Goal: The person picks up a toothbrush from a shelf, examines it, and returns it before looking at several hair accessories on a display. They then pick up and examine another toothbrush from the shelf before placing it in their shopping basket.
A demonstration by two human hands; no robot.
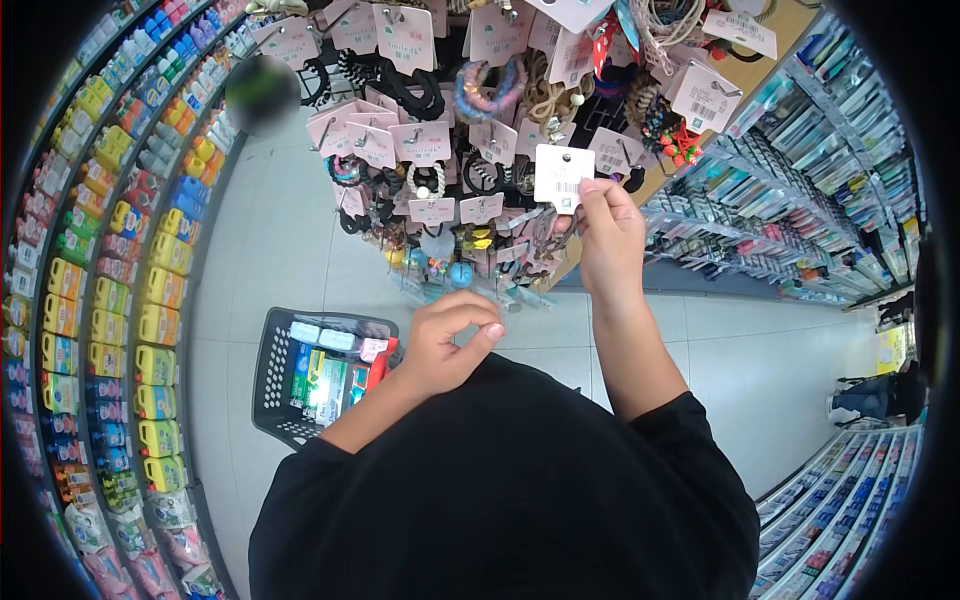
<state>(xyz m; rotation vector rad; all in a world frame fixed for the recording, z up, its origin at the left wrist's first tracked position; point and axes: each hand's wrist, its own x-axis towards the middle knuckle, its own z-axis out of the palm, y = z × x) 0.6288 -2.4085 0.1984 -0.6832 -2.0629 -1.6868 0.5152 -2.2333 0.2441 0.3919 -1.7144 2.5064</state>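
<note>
My right hand (612,235) is raised in front of a hair accessory display and pinches a white price card (562,180) with a barcode and a punched hole. A dark hair tie (550,228) appears to hang from the card's lower end, partly hidden by my fingers. My left hand (455,340) is held lower, in front of my black shirt, with its fingers loosely bent, the thumb apart from them and nothing in it. Close by on the display hang pink-carded hair ties, such as a black one (415,95) and a beaded pastel one (490,90).
A dark grey shopping basket (268,385) with boxes and packs stands on the tiled floor at the left. Shelves of bottles (160,320) curve along the left side. Stationery racks (770,200) stand at the right. Another person (880,395) is partly visible far right.
</note>
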